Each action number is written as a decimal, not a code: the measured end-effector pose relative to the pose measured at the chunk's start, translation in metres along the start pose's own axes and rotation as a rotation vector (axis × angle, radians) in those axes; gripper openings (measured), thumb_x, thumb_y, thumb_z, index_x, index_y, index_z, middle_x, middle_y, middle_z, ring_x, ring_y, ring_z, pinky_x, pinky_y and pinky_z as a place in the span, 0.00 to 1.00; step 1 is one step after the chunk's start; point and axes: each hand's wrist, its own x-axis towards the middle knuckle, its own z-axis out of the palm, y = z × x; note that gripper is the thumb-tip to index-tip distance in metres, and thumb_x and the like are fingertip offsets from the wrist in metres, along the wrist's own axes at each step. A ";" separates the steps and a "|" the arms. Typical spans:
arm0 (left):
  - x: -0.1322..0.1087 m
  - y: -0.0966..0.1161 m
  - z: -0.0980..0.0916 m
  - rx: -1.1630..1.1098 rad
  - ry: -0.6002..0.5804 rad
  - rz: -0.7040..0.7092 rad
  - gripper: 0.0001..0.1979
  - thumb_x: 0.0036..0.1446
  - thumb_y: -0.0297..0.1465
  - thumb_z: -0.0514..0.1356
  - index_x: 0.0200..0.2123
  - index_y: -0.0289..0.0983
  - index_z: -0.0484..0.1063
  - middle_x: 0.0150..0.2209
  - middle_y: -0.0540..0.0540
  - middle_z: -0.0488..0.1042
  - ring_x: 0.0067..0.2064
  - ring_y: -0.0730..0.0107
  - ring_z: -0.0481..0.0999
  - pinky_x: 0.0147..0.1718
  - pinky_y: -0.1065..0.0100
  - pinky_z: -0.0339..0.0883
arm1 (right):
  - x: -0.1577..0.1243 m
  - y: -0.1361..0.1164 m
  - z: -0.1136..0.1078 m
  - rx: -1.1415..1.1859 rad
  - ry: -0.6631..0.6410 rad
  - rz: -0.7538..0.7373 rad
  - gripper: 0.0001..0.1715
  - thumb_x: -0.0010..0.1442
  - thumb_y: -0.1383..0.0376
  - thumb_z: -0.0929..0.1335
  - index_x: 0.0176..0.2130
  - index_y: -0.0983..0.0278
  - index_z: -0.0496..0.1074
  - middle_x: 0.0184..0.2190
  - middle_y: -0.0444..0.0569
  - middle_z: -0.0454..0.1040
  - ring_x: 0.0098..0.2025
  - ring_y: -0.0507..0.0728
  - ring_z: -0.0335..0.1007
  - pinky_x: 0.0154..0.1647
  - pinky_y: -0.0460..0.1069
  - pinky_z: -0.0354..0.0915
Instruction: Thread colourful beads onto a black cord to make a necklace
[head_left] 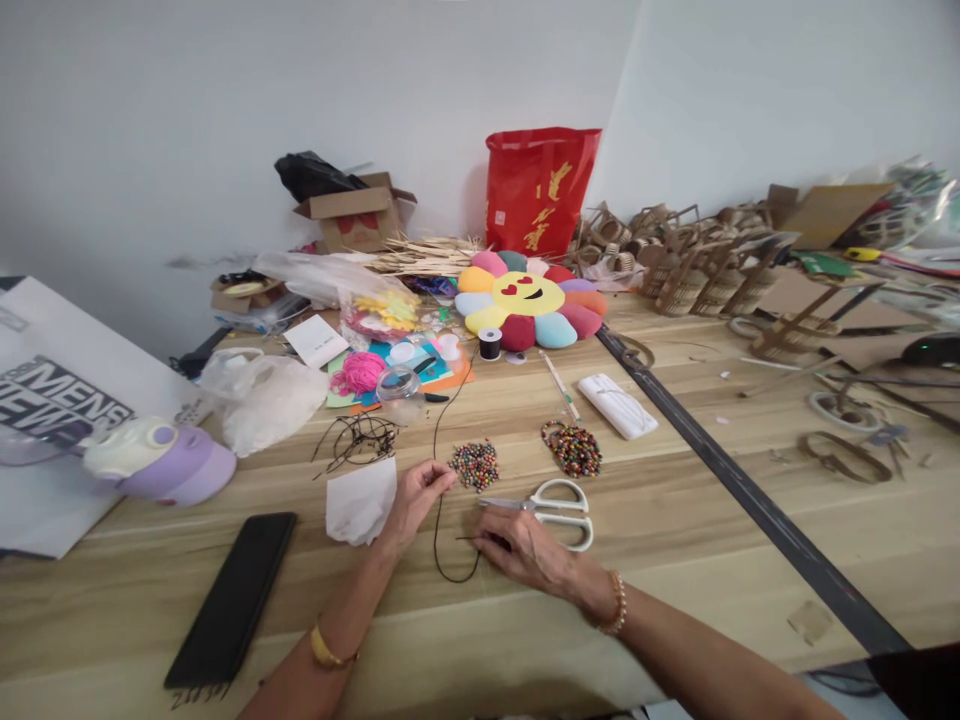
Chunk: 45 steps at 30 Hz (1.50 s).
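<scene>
My left hand [421, 495] has thumb and forefinger pinched at the left edge of a pile of small multicoloured beads [475, 466]. What sits between those fingertips is too small to make out. A thin black cord [436, 560] comes down from a black spool [490, 345], passes at my left fingers and loops toward me. Near its end, my right hand [521, 545] is closed on the cord, with a short tip sticking out leftward. White-handled scissors [562, 510] lie just beyond my right hand, their blades partly behind it. A second bead heap [574, 448] is further right.
At left are a black phone [231, 600], white paper [361, 505], tangled black cords [356, 440] and a purple cap [172, 465]. Pink yarn [360, 374], a flower cushion [529, 295] and a red bag [540, 195] stand behind. Woven baskets [705, 275] fill the back right.
</scene>
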 end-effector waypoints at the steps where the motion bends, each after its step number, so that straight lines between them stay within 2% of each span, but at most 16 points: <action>1: 0.000 0.001 0.000 -0.013 0.002 -0.008 0.12 0.44 0.38 0.63 0.24 0.34 0.71 0.21 0.51 0.71 0.26 0.72 0.68 0.28 0.71 0.62 | 0.000 -0.001 -0.001 0.013 0.008 0.006 0.08 0.62 0.70 0.62 0.33 0.63 0.69 0.30 0.47 0.70 0.30 0.53 0.65 0.32 0.46 0.60; 5: 0.000 0.004 0.000 -0.072 0.011 -0.036 0.12 0.43 0.38 0.64 0.24 0.33 0.72 0.22 0.50 0.72 0.26 0.72 0.69 0.29 0.71 0.64 | 0.002 -0.001 -0.003 0.066 0.063 0.060 0.10 0.63 0.68 0.62 0.31 0.63 0.69 0.29 0.47 0.69 0.29 0.53 0.63 0.30 0.46 0.59; 9: -0.001 0.005 0.001 -0.119 0.047 -0.056 0.12 0.42 0.37 0.65 0.23 0.33 0.72 0.23 0.49 0.74 0.27 0.72 0.70 0.29 0.71 0.65 | 0.006 0.002 -0.003 0.116 0.158 0.142 0.05 0.59 0.70 0.65 0.31 0.64 0.70 0.25 0.44 0.68 0.26 0.51 0.61 0.27 0.45 0.58; 14: 0.004 0.003 -0.001 -0.170 0.165 -0.026 0.12 0.41 0.37 0.66 0.24 0.33 0.72 0.23 0.49 0.75 0.27 0.72 0.71 0.29 0.72 0.66 | 0.019 0.008 -0.015 0.163 0.164 0.221 0.01 0.56 0.70 0.68 0.32 0.66 0.71 0.22 0.42 0.67 0.23 0.49 0.60 0.24 0.43 0.56; 17: 0.009 0.003 -0.006 -0.091 0.225 0.019 0.11 0.43 0.36 0.65 0.24 0.33 0.73 0.22 0.49 0.75 0.26 0.71 0.72 0.29 0.71 0.67 | 0.028 0.015 -0.025 0.145 0.171 0.212 0.03 0.58 0.69 0.67 0.32 0.66 0.71 0.25 0.44 0.70 0.26 0.50 0.62 0.26 0.43 0.57; 20: 0.012 0.005 -0.014 0.101 0.203 0.087 0.09 0.46 0.34 0.63 0.28 0.33 0.75 0.26 0.47 0.77 0.30 0.68 0.75 0.32 0.69 0.69 | 0.032 0.028 -0.025 0.089 0.201 0.187 0.06 0.60 0.68 0.65 0.32 0.66 0.71 0.27 0.45 0.71 0.26 0.50 0.62 0.26 0.44 0.57; 23: 0.013 0.007 -0.019 0.319 0.143 0.163 0.07 0.47 0.27 0.61 0.32 0.33 0.76 0.32 0.44 0.78 0.32 0.66 0.76 0.35 0.67 0.70 | 0.031 0.038 -0.019 0.060 0.173 0.125 0.07 0.61 0.68 0.64 0.31 0.65 0.70 0.26 0.45 0.70 0.26 0.50 0.62 0.26 0.44 0.57; 27: 0.014 0.009 -0.015 0.638 0.043 0.208 0.10 0.47 0.20 0.60 0.35 0.34 0.76 0.37 0.43 0.77 0.33 0.66 0.76 0.36 0.66 0.70 | 0.027 0.041 -0.015 0.054 0.159 0.032 0.07 0.62 0.69 0.64 0.31 0.65 0.69 0.28 0.47 0.71 0.29 0.51 0.64 0.30 0.45 0.59; 31: 0.018 0.007 -0.008 0.859 -0.001 0.285 0.11 0.48 0.19 0.61 0.36 0.35 0.76 0.37 0.43 0.76 0.39 0.61 0.76 0.41 0.63 0.69 | 0.025 0.041 -0.014 0.062 0.181 0.027 0.06 0.60 0.70 0.64 0.31 0.65 0.69 0.28 0.46 0.70 0.28 0.51 0.63 0.29 0.44 0.58; 35: 0.023 0.001 -0.005 0.942 -0.007 0.333 0.12 0.51 0.18 0.58 0.37 0.35 0.76 0.37 0.42 0.76 0.41 0.61 0.75 0.43 0.62 0.68 | 0.024 0.042 -0.013 0.067 0.157 0.022 0.05 0.59 0.71 0.65 0.31 0.65 0.69 0.27 0.46 0.70 0.27 0.50 0.62 0.27 0.44 0.57; 45: 0.027 -0.006 -0.001 0.897 -0.051 0.365 0.10 0.53 0.19 0.56 0.35 0.34 0.76 0.36 0.43 0.75 0.39 0.62 0.74 0.40 0.64 0.68 | 0.025 0.040 -0.014 0.068 0.151 0.042 0.06 0.59 0.70 0.64 0.30 0.65 0.69 0.26 0.45 0.69 0.26 0.50 0.61 0.26 0.44 0.56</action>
